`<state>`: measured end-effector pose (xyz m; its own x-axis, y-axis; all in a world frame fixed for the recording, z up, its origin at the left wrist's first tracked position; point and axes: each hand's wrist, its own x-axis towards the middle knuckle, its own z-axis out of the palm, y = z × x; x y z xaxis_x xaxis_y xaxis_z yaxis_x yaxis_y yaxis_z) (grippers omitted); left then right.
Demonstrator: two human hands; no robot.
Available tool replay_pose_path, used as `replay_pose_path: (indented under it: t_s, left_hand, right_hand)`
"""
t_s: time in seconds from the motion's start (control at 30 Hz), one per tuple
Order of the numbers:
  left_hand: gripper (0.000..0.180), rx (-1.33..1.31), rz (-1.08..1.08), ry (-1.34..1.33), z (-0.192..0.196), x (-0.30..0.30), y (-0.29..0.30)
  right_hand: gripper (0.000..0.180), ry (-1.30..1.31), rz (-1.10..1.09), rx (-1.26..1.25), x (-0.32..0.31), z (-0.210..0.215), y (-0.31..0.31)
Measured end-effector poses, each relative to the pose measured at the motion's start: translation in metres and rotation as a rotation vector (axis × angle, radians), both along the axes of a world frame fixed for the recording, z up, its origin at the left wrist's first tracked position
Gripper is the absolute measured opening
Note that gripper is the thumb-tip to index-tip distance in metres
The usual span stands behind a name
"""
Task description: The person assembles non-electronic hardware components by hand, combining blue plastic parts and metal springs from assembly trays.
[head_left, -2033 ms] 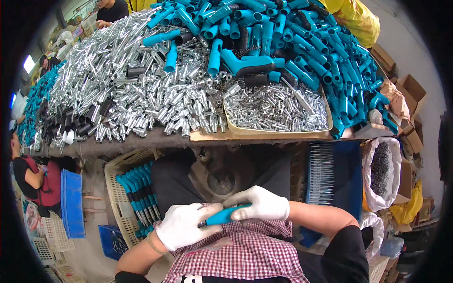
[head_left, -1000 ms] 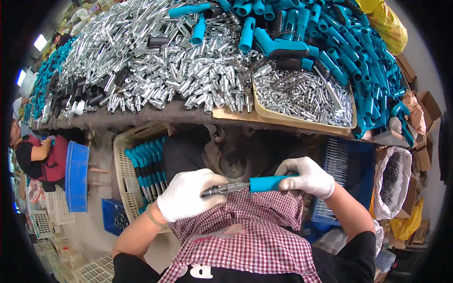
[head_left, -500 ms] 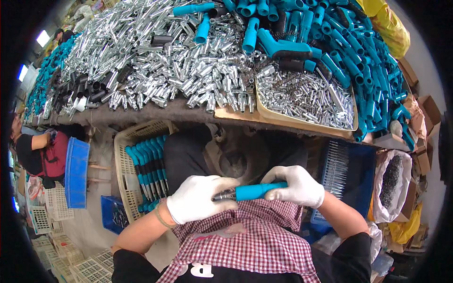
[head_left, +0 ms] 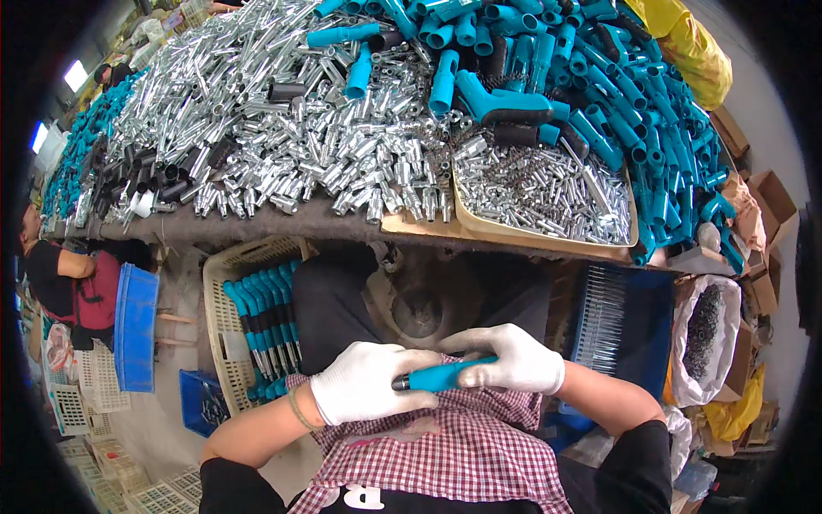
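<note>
Both my hands wear white gloves and meet over my lap, just above a checked apron. My right hand [head_left: 514, 358] wraps the teal handle [head_left: 445, 375] of a tool. My left hand [head_left: 368, 383] closes over the handle's dark front end, so any metal shaft is hidden inside the glove. On the table ahead lie heaps of shiny metal tubes [head_left: 282, 128] and teal handles [head_left: 599, 94]. A shallow tray [head_left: 548, 236] holds small metal pieces.
A cream basket [head_left: 224, 334] at my left knee holds finished teal-handled tools [head_left: 261, 321]. A blue crate [head_left: 634, 334] of thin metal rods and a white sack [head_left: 702, 343] stand at my right. Another person [head_left: 60, 274] sits far left beside a blue bin [head_left: 135, 325].
A second ago a metal shaft showed between my hands; the hands have since come together and my left glove now covers the handle's front end. The hands dropped slightly toward my lap.
</note>
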<state>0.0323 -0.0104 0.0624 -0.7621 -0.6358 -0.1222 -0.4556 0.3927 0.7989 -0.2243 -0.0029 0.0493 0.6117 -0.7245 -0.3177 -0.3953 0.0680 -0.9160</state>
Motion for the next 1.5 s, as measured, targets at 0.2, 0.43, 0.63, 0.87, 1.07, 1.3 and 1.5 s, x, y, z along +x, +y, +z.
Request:
replay_pose_path:
  t_s: [0.2,0.43,0.63,0.87,1.07,1.3,1.5]
  left_hand:
    - [0.052,-0.021,0.037,0.101,-0.008,-0.006,0.004]
    - [0.05,-0.05,0.161,0.235,-0.02,-0.004,0.0]
    - [0.05,0.023,0.296,0.217,-0.01,0.007,-0.005]
    - [0.05,0.006,0.329,0.186,-0.014,0.013,0.0]
    - [0.051,0.017,0.329,0.162,-0.008,0.015,-0.002]
    - [0.048,-0.077,0.311,0.15,-0.01,0.022,-0.001]
    - [0.046,-0.138,0.296,0.098,-0.011,0.031,0.001]
  right_hand:
    - [0.066,-0.065,0.023,-0.019,0.016,-0.003,-0.007]
    - [0.042,0.157,0.209,-0.352,0.024,0.038,-0.049]
    - [0.015,0.568,-0.316,-1.268,0.003,0.042,-0.145]
    - [0.012,0.785,-0.245,-1.202,0.017,0.038,-0.157]
    - [0.011,1.04,-0.186,-1.264,0.033,0.038,-0.163]
    - [0.013,0.947,-0.411,-1.2,-0.004,0.051,-0.155]
    - [0.014,0.329,-0.354,-1.06,0.007,0.065,-0.099]
